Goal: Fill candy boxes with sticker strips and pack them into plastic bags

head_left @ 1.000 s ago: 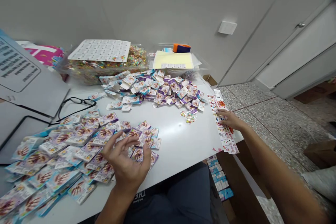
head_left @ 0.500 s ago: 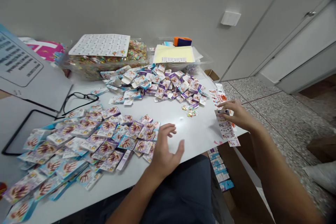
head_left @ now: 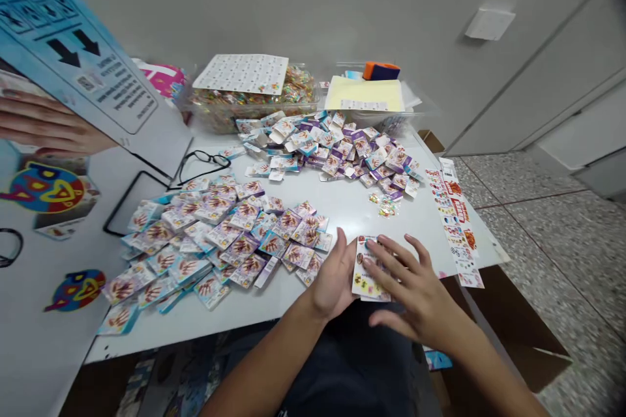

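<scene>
My left hand (head_left: pixel 336 279) is palm up, with a printed sticker sheet (head_left: pixel 360 281) resting across it at the table's front edge. The sheet looks folded and carries small coloured pictures. My right hand (head_left: pixel 411 287) lies over the sheet, fingers stretched out and spread, the fingertips on its face. Part of the sheet is hidden beneath those fingers. To the right, more printed strips (head_left: pixel 457 221) lie along the table edge. Small clear packets with coloured bits (head_left: pixel 386 207) sit just beyond my hands.
Many small purple and blue boxes (head_left: pixel 239 247) are heaped on the left; another heap of boxes (head_left: pixel 332 146) lies at the back. Behind stand a clear tub of packets (head_left: pixel 215 114) and a second clear bin (head_left: pixel 381 118). Eyeglasses (head_left: pixel 203 159) lie near a large carton (head_left: pixel 122 104).
My right hand has come from the right edge to the middle, bringing the sticker sheet to my left hand. The view has shifted, showing more of the left side.
</scene>
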The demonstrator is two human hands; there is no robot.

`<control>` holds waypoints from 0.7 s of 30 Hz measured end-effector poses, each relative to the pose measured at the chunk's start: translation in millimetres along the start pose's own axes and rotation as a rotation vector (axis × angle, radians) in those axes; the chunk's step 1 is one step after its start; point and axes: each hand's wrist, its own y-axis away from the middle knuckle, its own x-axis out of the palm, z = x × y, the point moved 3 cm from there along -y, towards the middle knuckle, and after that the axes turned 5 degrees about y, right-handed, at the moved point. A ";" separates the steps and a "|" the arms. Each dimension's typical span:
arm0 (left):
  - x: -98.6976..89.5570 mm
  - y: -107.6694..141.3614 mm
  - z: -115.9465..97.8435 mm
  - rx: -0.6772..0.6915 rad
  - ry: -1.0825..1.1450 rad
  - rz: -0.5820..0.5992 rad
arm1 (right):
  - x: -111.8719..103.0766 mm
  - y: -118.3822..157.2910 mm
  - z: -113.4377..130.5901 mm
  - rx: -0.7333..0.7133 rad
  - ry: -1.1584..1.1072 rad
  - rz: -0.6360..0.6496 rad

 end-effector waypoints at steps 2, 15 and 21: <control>-1.9 0.8 0.1 0.010 0.019 -0.105 | 17.0 3.7 4.2 0.071 -0.162 -0.056; -28.5 4.2 4.3 0.483 -0.473 -0.485 | 95.6 -20.1 11.9 0.693 -0.944 -0.374; -25.6 6.3 -7.0 0.634 -0.860 -0.439 | 95.8 -17.6 9.5 0.716 -0.877 -0.484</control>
